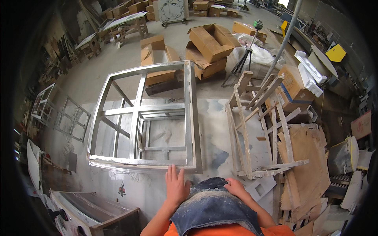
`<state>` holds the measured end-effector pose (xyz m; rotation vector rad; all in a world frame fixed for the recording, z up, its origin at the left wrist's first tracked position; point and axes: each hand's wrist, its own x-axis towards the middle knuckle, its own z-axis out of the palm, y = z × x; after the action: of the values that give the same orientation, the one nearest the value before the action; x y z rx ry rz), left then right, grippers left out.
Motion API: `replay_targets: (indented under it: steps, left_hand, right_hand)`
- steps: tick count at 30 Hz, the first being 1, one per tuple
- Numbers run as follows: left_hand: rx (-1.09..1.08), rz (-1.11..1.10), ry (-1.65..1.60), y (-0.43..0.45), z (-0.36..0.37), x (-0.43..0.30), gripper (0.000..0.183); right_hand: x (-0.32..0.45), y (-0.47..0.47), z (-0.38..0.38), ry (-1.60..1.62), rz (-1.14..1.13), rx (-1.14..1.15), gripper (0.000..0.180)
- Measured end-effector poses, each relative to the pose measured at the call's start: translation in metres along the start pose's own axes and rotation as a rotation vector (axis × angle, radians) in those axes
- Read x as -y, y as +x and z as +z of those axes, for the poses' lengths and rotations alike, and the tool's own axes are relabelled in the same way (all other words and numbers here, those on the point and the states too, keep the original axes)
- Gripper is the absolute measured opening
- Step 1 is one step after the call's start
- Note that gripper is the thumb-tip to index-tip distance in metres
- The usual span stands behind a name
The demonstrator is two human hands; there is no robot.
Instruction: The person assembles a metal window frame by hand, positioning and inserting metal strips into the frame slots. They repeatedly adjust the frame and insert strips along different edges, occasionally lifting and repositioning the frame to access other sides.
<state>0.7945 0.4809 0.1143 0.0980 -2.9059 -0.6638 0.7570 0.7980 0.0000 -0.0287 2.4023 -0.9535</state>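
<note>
Before me stands an open metal frame (pixel 136 118) of square tubing, with crossbars on its top and a lower frame seen through its right half. My left hand (pixel 177 183) is at the frame's near edge, fingers extended, the tips at or just over the rim; firm contact is hard to make out. A dark apron (pixel 218 203) with pale dust covers my front. Against its right side lies my right hand (pixel 235 187), its fingers bent and partly hidden, so whether it pinches the cloth is unclear.
Right of the frame stands a rough wooden rack (pixel 245 135), near a torn cardboard sheet (pixel 307 168). Open cardboard boxes (pixel 212 42) and a tripod (pixel 243 63) with a green device lie beyond. A wood-edged case (pixel 97 206) sits at lower left; smaller metal frames (pixel 72 119) stand farther left.
</note>
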Motion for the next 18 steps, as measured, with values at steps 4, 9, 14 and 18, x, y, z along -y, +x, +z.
replay_targets:
  steps: [4,9,14,18]
  left_hand:
    - [0.041,0.064,0.007,0.002,0.007,-0.017,0.063]
    - [-0.016,0.077,-0.076,-0.009,0.023,-0.036,0.064]
    - [-0.146,-0.204,-0.223,-0.029,0.045,-0.032,0.069]
    - [-0.176,-0.461,-0.353,-0.038,0.062,-0.025,0.074]
  right_hand:
    - [-0.013,0.002,-0.003,0.015,-0.008,0.002,0.044]
    - [-0.029,0.001,-0.016,0.013,0.003,0.024,0.044]
    - [-0.052,0.0,-0.025,0.054,0.023,0.05,0.042]
    - [-0.067,-0.005,-0.032,0.063,0.052,0.092,0.042]
